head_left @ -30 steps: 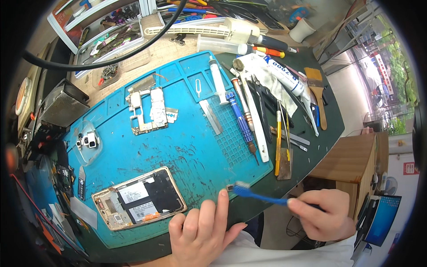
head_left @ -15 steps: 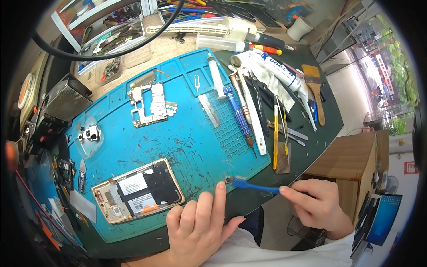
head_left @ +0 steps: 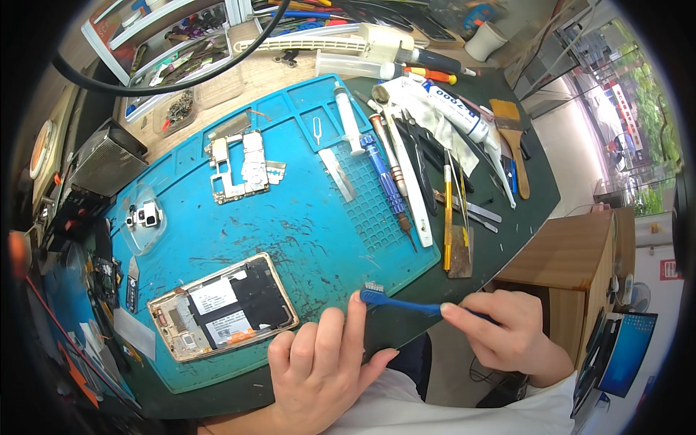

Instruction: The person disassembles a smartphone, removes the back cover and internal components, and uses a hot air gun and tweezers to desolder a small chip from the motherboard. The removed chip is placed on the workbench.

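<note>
A blue toothbrush point(head_left: 407, 304) is pinched in my right hand point(head_left: 511, 330), its handle running back under the fingers. Its pale bristles point upward at the front edge of the blue mat point(head_left: 319, 225). My left hand point(head_left: 319, 362) has its index finger stretched forward, the tip right beside the brush head; the thumb stands apart and the other fingers are loosely bent. Whatever small part lay at that fingertip is hidden now. Left of my left hand lies an opened phone body point(head_left: 254, 293) with black and white inner surfaces.
A phone circuit board point(head_left: 254, 163) lies farther back on the mat, beside camera modules point(head_left: 145, 215) in a clear dish. Screwdrivers point(head_left: 384, 177), tweezers, a glue tube point(head_left: 455, 110) and a wooden brush point(head_left: 512, 138) crowd the right side. A black cable point(head_left: 159, 94) arches across the upper left.
The toothbrush and my right hand have shifted left, bringing the brush head against my left fingertip. The small metallic part seen there before is no longer visible. My left hand has barely moved.
</note>
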Action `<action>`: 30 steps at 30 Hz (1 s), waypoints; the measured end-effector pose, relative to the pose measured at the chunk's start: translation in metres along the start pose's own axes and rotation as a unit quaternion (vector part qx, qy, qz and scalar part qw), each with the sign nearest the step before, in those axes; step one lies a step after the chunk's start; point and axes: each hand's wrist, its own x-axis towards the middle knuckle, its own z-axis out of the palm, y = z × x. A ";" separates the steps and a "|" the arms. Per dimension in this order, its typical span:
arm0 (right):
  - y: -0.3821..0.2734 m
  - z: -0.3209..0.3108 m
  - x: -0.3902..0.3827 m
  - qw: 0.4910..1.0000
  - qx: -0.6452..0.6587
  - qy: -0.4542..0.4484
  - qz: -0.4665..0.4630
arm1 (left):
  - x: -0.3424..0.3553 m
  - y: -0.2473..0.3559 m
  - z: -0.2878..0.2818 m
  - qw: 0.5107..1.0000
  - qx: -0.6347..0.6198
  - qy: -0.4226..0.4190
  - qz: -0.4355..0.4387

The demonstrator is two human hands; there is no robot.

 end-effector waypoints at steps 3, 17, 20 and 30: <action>0.007 -0.007 -0.012 0.999 0.004 0.021 0.024 | 0.000 -0.001 0.000 1.000 0.000 0.002 -0.001; 0.005 -0.002 -0.007 0.993 0.090 0.059 0.057 | 0.001 -0.001 -0.001 1.000 -0.002 -0.005 0.003; 0.000 0.009 -0.002 0.994 0.099 -0.004 0.045 | -0.001 -0.002 0.000 1.000 -0.009 -0.008 0.007; 0.055 0.030 0.018 0.953 -0.063 0.212 0.208 | 0.004 -0.001 -0.010 0.997 -0.077 0.006 -0.023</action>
